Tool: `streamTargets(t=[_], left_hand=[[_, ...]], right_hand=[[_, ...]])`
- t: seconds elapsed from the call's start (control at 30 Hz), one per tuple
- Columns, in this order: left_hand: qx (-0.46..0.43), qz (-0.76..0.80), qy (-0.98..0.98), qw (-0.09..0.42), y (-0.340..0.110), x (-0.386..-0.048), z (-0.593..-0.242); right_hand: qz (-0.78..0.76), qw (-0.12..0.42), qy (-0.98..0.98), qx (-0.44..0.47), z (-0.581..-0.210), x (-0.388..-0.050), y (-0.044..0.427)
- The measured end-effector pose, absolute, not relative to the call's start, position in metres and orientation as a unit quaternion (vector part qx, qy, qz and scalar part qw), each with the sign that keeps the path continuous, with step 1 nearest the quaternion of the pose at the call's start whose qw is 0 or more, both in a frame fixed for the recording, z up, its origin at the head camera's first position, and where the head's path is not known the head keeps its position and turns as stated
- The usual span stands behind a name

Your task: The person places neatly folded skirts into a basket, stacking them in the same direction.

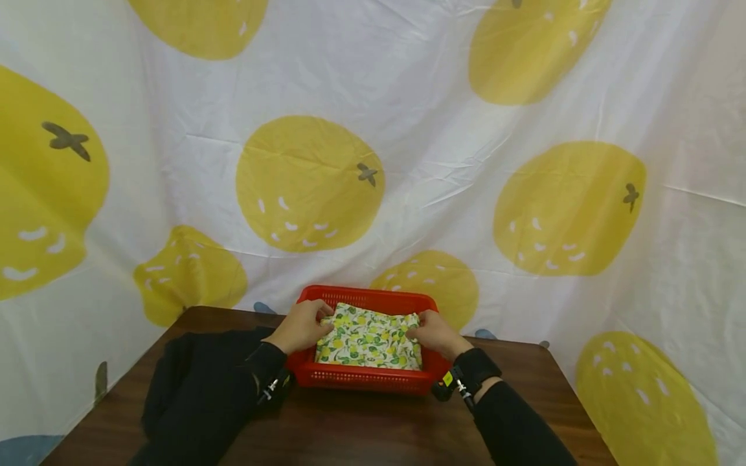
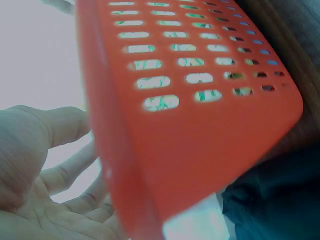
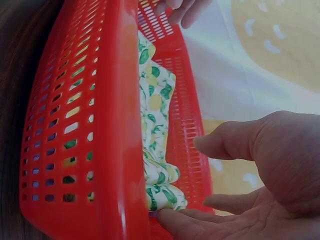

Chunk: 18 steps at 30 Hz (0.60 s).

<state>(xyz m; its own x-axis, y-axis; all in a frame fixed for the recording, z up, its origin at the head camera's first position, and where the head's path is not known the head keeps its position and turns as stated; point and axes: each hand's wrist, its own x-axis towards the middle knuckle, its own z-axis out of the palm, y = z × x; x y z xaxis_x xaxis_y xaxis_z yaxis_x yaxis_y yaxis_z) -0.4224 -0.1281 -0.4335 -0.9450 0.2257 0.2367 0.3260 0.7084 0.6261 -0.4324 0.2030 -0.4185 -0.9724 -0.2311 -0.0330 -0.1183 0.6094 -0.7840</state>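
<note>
A folded white cloth with a lemon-and-leaf print (image 1: 368, 336) lies inside a red plastic basket (image 1: 364, 380) with slotted walls. At the basket's left end is my left hand (image 1: 302, 325); in the right wrist view its loosely bent fingers (image 3: 187, 11) hang over the far end, apart from the cloth. My right hand (image 1: 436, 333) is at the right end. Its thumb and fingers (image 3: 232, 202) are spread in the right wrist view, the lower fingertips close to the cloth's folded end (image 3: 165, 195). Whether they touch it I cannot tell.
Dark fabric (image 1: 175, 369) lies in a heap left of the basket, partly behind my left sleeve. The basket stands on a brown wooden table (image 1: 355, 430). Behind the table hangs a white curtain (image 1: 425, 129) with large yellow lemons.
</note>
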Motion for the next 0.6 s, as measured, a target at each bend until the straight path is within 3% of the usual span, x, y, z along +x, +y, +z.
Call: streamTargets(t=[0.23,0.6], left_hand=[[-0.187,-0.335,-0.917,0.106,-0.144,-0.415,-0.432],[-0.196,-0.314,-0.914,0.166,-0.165,-0.389,-0.444]], right_hand=[[-0.4,0.02,0.911,-0.097,-0.414,-0.414,0.209],[-0.378,-0.067,0.902,-0.199,-0.431,-0.382,0.216]])
